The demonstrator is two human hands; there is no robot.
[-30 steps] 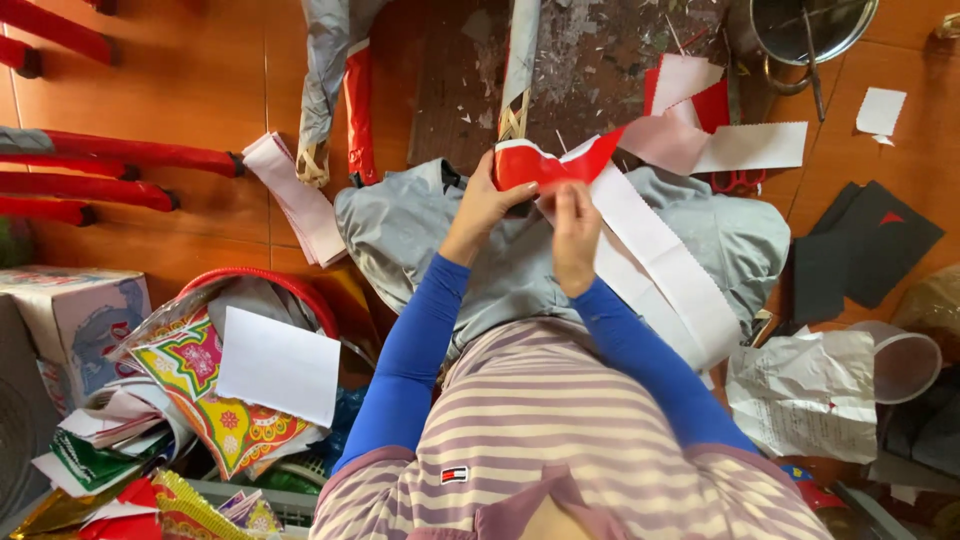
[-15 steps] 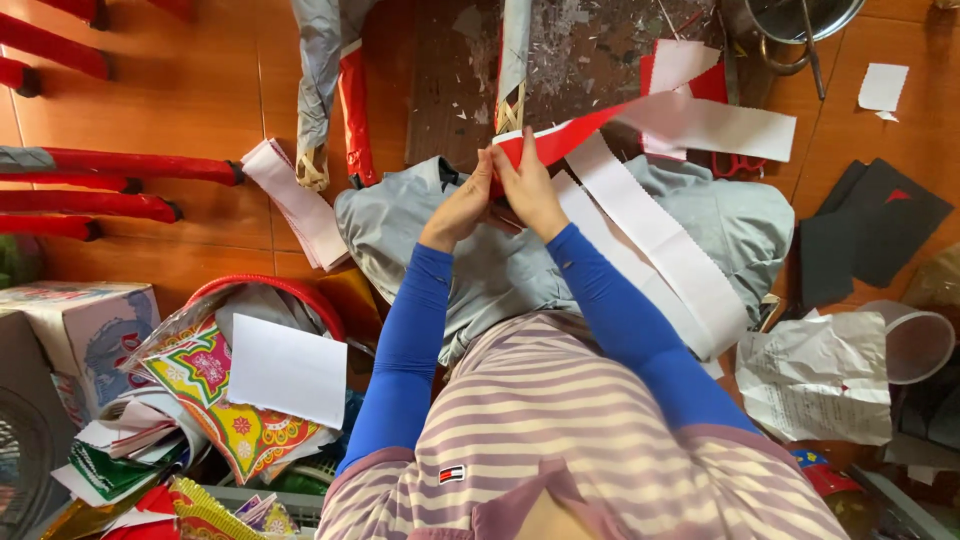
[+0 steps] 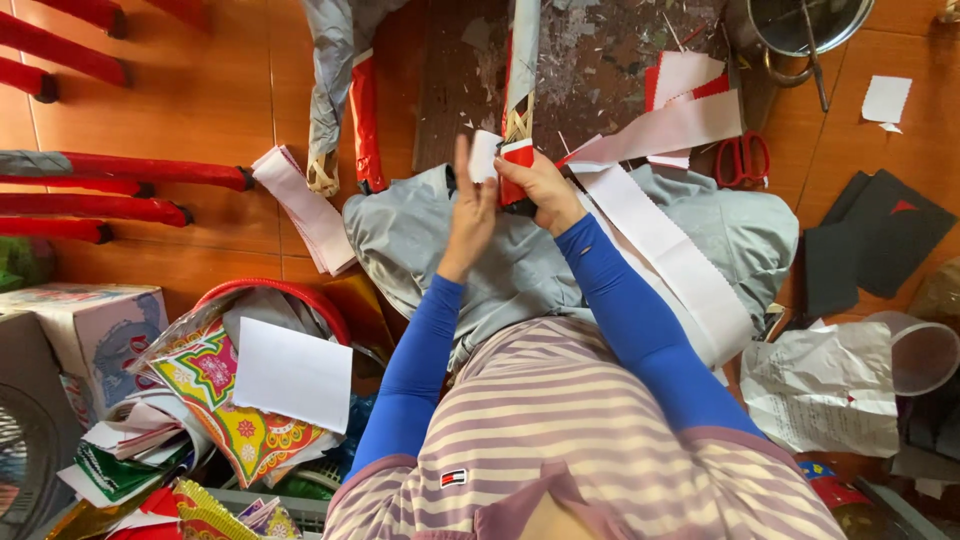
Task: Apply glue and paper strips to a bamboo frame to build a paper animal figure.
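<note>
The person sat on the orange tiled floor (image 3: pixel 200 100) with both blue-sleeved arms stretched forward over grey-trousered knees. The right hand (image 3: pixel 537 185) was closed around the lower end of a paper-wrapped stick (image 3: pixel 522 60), grey above and red at the bottom, pinching the red-and-white paper band (image 3: pixel 516 155) against it. The stick ran upward from the hand across a dark, scuffed board (image 3: pixel 600 60). The left hand (image 3: pixel 472 210) was open, fingers straight and pointing up, its palm just beside the stick and the small white paper flap (image 3: pixel 485 155); whether it actually touched the paper was hard to tell from this angle.

A long white paper strip (image 3: pixel 665 240) trailed from near the right hand down over the right knee, and a second red-edged white strip (image 3: pixel 670 125) slanted away to the right. Red-handled scissors (image 3: pixel 742 158) lay on the floor just beyond it, near a metal pot (image 3: pixel 800 25). To the left, another grey-and-red wrapped stick (image 3: pixel 335 90) lay on the floor beside a folded stack of white strips (image 3: pixel 305 205), with several red sticks (image 3: pixel 120 190) further left. Brightly patterned printed sheets (image 3: pixel 220 400) and a blank white sheet (image 3: pixel 292 372) sat by the left elbow. Black card pieces (image 3: pixel 870 235) lay well apart on the right.
</note>
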